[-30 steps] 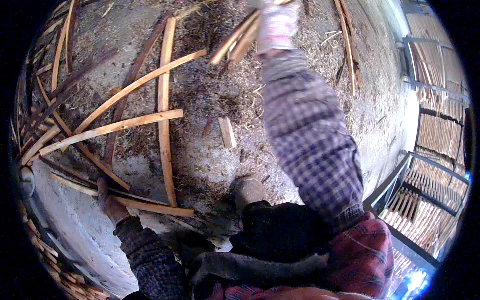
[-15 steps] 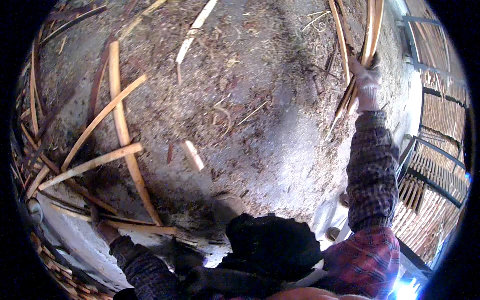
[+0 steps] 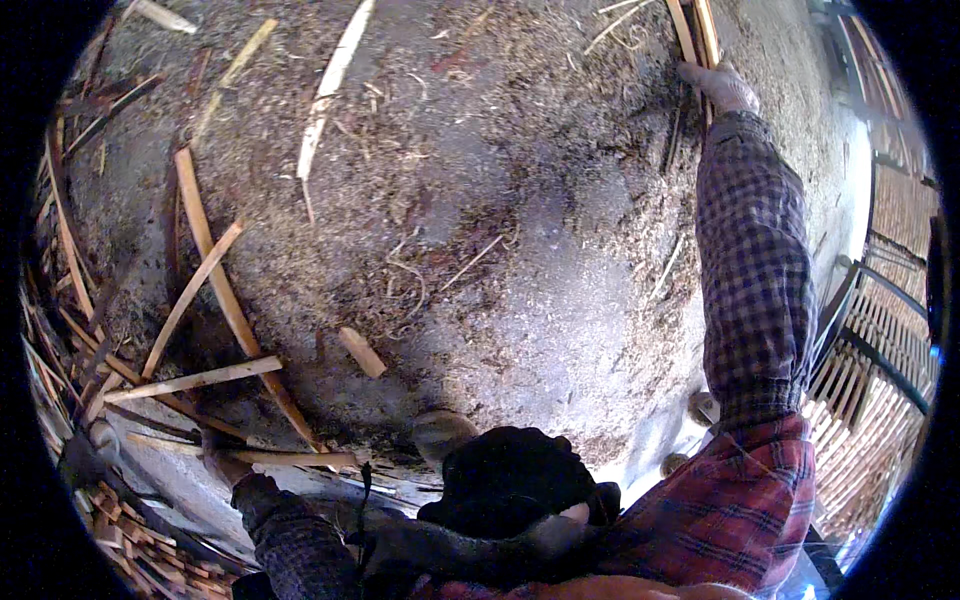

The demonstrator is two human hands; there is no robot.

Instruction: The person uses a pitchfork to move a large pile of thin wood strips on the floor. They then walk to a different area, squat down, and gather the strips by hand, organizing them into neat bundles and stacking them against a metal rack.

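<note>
My right hand point(image 3: 730, 88) is stretched far out at the upper right, closed around narrow wooden strips point(image 3: 709, 32) that run out past the top of the view. At the lower left, my left hand point(image 3: 224, 464) is closed on a pale wooden strip point(image 3: 305, 459) lying roughly crosswise; its fingers are dark and partly hidden. Just beyond that hand lie a short pale strip point(image 3: 200, 380) and a long strip point(image 3: 225, 285), crossing each other. A curved strip point(image 3: 195, 297) rests near them.
Sawdust and shavings cover the floor point(image 3: 540, 290). A short wood offcut point(image 3: 362, 352) and a long pale splinter point(image 3: 335, 85) lie on it. Stacked strips in a metal rack point(image 3: 868, 375) stand at the right. More wood pieces point(image 3: 160, 545) are piled at the lower left.
My right hand has moved farther out, toward the top, with the strips. My left hand stays near the same place. The view has shifted, so the floor pieces appear lower and farther left.
</note>
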